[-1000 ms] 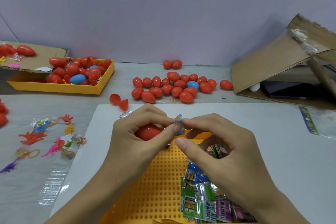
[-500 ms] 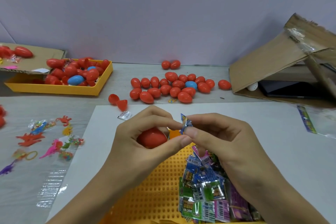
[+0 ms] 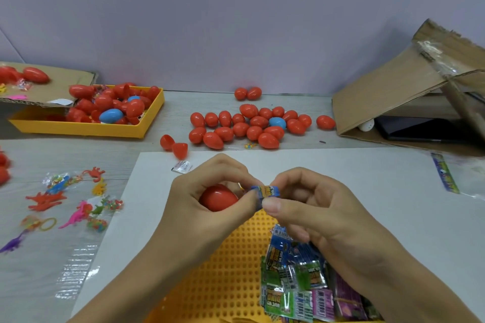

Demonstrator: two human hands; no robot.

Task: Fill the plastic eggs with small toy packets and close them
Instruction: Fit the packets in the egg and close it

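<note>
Lying crosswise between both grips, long axis running left to right: a small crinkled blue-and-orange foil toy packet (image 3: 265, 192), folded narrow. Pinching its left end, thumb and forefinger of the left hand (image 3: 207, 202), while cradling a smooth, glossy red plastic egg half (image 3: 218, 197) in the curled palm, rounded side toward the camera. Pinching the packet's right end, the right hand (image 3: 320, 207), thumb below, fingers curled above. Sitting directly beneath both grips, a studded yellow plastic tray (image 3: 223, 265) holding shiny assorted packets (image 3: 296, 288). Resting beyond the grips on the worktop (image 3: 173, 113), a cluster of closed red eggs (image 3: 249, 126).
</note>
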